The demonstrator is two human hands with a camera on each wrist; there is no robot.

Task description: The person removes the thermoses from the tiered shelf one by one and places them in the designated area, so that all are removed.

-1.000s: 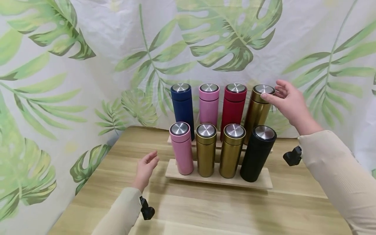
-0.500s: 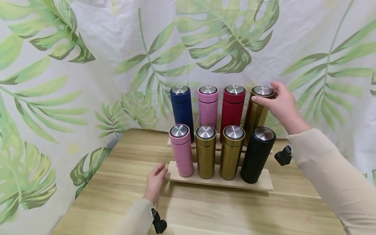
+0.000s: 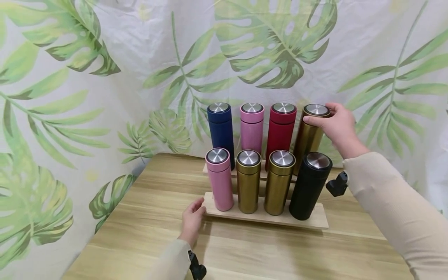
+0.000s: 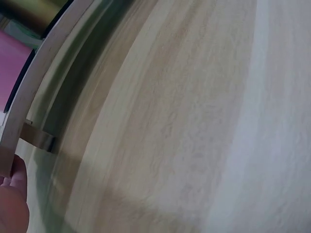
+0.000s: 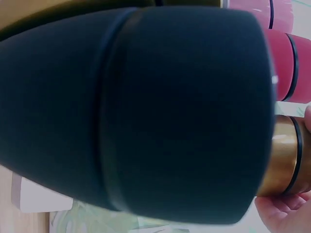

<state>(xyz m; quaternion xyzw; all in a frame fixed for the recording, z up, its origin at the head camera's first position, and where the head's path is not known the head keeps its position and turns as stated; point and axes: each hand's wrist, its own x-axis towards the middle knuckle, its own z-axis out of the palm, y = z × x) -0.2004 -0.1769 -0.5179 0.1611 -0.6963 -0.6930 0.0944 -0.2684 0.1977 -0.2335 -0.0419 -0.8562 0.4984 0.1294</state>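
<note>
My left hand [image 3: 192, 219] is at the left end of the lower wooden shelf board [image 3: 209, 204]; in the left wrist view, its fingers [image 4: 19, 177] pinch the board's end. At the back right, my right hand [image 3: 338, 126] holds the upper part of a gold thermos bottle [image 3: 308, 138], thumb in front and fingers behind, partly hidden. This bottle stands in the rear row beside a red thermos [image 3: 281, 136]. In the right wrist view a black thermos [image 5: 184, 116] fills most of the picture, with the gripped gold thermos beyond it.
The front row has a pink thermos [image 3: 221, 186], two gold ones and the black one. Behind stand a blue thermos [image 3: 222, 132] and another pink one [image 3: 251, 132] on a rear board. A leaf-print cloth [image 3: 175, 77] hangs behind the wooden table [image 3: 140, 233].
My left hand has moved right, from beside the shelf onto its left end. The right hand has closed in from the side around the gold thermos's upper part.
</note>
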